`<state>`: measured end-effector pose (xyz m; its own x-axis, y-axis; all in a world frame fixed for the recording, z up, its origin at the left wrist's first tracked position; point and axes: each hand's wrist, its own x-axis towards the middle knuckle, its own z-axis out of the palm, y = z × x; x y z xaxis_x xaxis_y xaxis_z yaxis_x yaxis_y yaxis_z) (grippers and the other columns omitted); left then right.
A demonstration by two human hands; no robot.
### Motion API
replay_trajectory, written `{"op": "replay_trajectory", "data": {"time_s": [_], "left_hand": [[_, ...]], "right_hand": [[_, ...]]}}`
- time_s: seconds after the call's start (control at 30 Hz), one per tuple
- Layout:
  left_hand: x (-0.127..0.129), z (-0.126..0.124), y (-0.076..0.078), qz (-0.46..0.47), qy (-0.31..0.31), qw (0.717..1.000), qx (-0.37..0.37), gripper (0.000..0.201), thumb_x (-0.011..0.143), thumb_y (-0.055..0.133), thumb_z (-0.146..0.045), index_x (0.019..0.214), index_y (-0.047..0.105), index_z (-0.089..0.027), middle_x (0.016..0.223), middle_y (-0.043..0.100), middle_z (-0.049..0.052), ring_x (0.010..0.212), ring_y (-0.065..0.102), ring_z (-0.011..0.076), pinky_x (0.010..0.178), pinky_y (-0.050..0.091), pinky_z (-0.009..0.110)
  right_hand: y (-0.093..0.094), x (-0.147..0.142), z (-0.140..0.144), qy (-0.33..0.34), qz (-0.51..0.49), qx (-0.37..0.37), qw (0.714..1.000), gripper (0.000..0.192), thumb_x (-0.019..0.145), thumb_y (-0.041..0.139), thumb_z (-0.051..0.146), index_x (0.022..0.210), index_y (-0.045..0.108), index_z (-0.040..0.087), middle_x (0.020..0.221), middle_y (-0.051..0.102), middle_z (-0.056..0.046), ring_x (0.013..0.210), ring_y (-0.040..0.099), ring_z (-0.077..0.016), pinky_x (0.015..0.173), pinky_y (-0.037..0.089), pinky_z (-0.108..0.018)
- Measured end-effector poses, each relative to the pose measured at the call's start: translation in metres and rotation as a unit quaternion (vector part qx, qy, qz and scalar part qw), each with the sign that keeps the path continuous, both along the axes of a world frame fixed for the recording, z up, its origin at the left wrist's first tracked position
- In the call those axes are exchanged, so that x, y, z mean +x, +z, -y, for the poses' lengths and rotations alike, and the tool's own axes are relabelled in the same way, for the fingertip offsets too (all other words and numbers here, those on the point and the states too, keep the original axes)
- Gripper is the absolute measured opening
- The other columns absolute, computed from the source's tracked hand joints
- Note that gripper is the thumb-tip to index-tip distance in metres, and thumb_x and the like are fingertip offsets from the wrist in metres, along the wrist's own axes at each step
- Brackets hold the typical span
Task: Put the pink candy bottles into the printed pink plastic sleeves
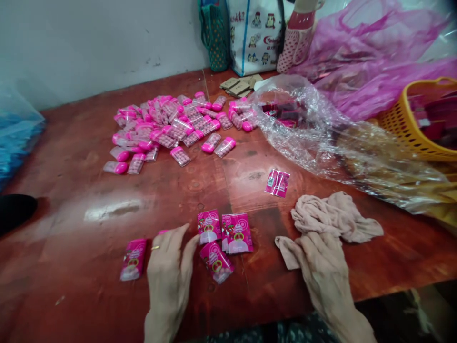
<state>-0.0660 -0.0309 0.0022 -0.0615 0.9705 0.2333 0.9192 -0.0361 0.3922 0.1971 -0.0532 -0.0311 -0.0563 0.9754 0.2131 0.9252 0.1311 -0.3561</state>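
My left hand (pixel 168 264) lies flat on the red-brown table (pixel 89 190), fingers spread, its thumb touching a pink candy box (pixel 209 226). A pink cap peeks out under its fingertips. More labelled pink boxes lie beside it: one to the left (pixel 133 258), one by the thumb (pixel 216 262), and a pair (pixel 236 233). My right hand (pixel 323 269) rests palm down on the edge of a crumpled beige cloth (pixel 332 220). A single pink label (pixel 277 183) lies farther out.
A heap of several clear candy boxes with pink caps (pixel 171 126) fills the far table. Crumpled clear plastic (pixel 321 138) spreads right, beside a yellow basket (pixel 417 119). Pink plastic sheeting (pixel 374 57) and bags (pixel 253 35) stand by the wall. Blue plastic (pixel 16 138) lies left.
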Motion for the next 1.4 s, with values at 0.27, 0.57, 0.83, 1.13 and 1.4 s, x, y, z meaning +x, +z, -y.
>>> {"op": "replay_trajectory", "data": {"time_s": [0.27, 0.57, 0.83, 1.13, 1.4], "left_hand": [[0.010, -0.034, -0.009, 0.282, 0.125, 0.935, -0.176, 0.023, 0.061, 0.073, -0.030, 0.051, 0.056, -0.019, 0.044, 0.047, -0.004, 0.045, 0.038, 0.0124, 0.048, 0.025, 0.026], [0.019, -0.021, 0.003, 0.525, 0.136, 0.823, -0.166, 0.017, 0.067, 0.070, -0.028, 0.069, 0.057, -0.018, 0.061, 0.057, -0.004, 0.056, 0.052, 0.0108, 0.055, 0.040, 0.022], [0.045, -0.009, 0.014, 0.623, 0.043, 0.767, -0.147, 0.017, 0.073, 0.067, -0.021, 0.090, 0.070, -0.022, 0.079, 0.064, -0.002, 0.071, 0.056, 0.0097, 0.071, 0.046, 0.019], [0.064, -0.018, 0.013, 0.716, 0.085, 0.673, -0.167, 0.001, 0.067, 0.071, -0.015, 0.068, 0.071, -0.015, 0.060, 0.060, -0.002, 0.056, 0.053, 0.0077, 0.056, 0.045, 0.017], [0.064, -0.024, 0.011, 0.760, 0.154, 0.603, -0.187, 0.010, 0.059, 0.077, -0.015, 0.063, 0.068, -0.012, 0.059, 0.063, 0.000, 0.054, 0.054, 0.0081, 0.055, 0.046, 0.019]], "right_hand": [[0.005, -0.002, -0.002, -0.029, -0.026, -0.004, 0.999, 0.036, 0.092, 0.042, 0.035, 0.067, 0.060, 0.017, 0.064, 0.055, -0.006, 0.069, 0.046, -0.0224, 0.072, 0.038, -0.039], [0.046, -0.057, -0.025, -0.038, -0.397, -0.051, 0.916, 0.023, 0.081, 0.061, 0.031, 0.100, 0.060, 0.018, 0.093, 0.062, -0.006, 0.086, 0.055, -0.0207, 0.074, 0.045, -0.031], [0.043, -0.093, -0.037, 0.002, -0.510, -0.174, 0.842, 0.013, 0.083, 0.057, 0.013, 0.073, 0.065, 0.018, 0.074, 0.063, 0.000, 0.069, 0.057, -0.0142, 0.064, 0.043, -0.024], [0.043, -0.080, -0.036, 0.095, -0.445, -0.175, 0.873, 0.019, 0.086, 0.051, 0.011, 0.073, 0.062, 0.019, 0.076, 0.060, -0.001, 0.075, 0.055, -0.0158, 0.068, 0.042, -0.025], [0.047, -0.084, -0.037, 0.041, -0.483, -0.217, 0.847, 0.020, 0.082, 0.060, 0.013, 0.062, 0.057, 0.017, 0.068, 0.057, 0.003, 0.067, 0.054, -0.0125, 0.060, 0.039, -0.022]]}}
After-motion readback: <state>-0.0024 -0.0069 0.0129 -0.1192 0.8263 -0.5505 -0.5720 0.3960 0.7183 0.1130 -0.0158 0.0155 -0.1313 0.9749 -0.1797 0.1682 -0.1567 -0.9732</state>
